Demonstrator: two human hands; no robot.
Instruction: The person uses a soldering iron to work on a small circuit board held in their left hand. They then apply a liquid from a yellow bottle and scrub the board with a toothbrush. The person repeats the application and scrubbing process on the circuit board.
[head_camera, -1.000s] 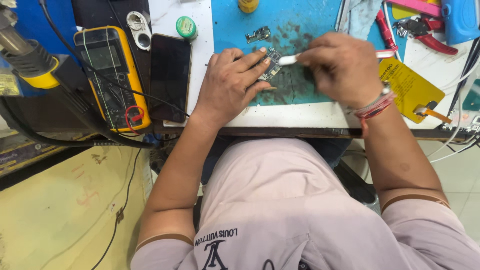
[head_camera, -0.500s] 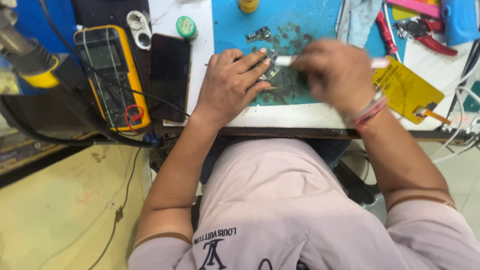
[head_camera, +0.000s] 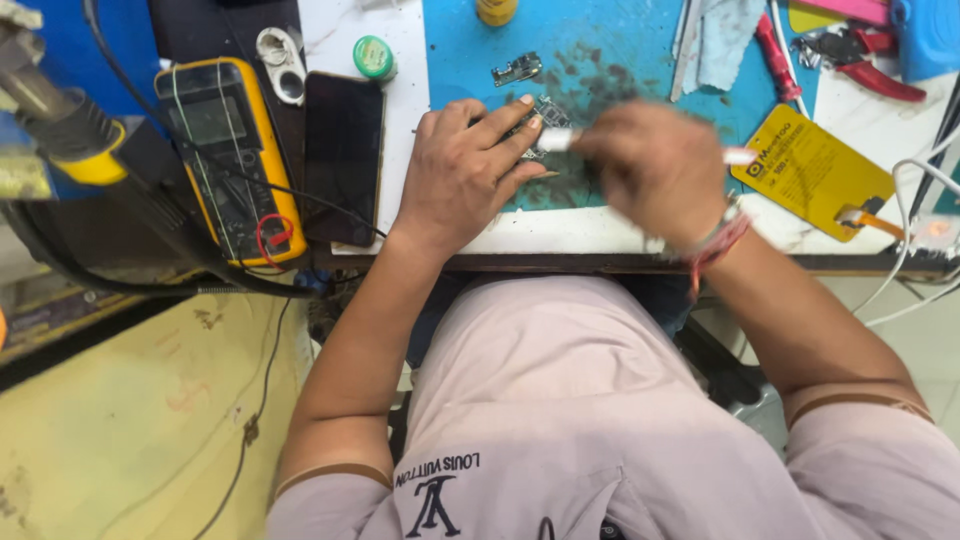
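Note:
My left hand (head_camera: 465, 170) lies flat on a blue work mat (head_camera: 600, 60), its fingertips pinning a small circuit board (head_camera: 545, 112). My right hand (head_camera: 655, 165), blurred by motion, grips a thin white tool (head_camera: 555, 140) whose tip meets the board beside my left fingers; the tool's other end (head_camera: 740, 156) sticks out to the right of the hand. A second small board piece (head_camera: 517, 69) lies on the mat just beyond.
A yellow multimeter (head_camera: 230, 160) and a dark phone (head_camera: 343, 155) lie left of the mat. A green round tin (head_camera: 373, 56), red pliers (head_camera: 870, 60), a grey cloth (head_camera: 725, 45), a yellow card (head_camera: 815, 170) and white cables (head_camera: 920, 230) surround it.
My right hand has slid a little left and down along the board with the white tool. My left hand has stayed on the board.

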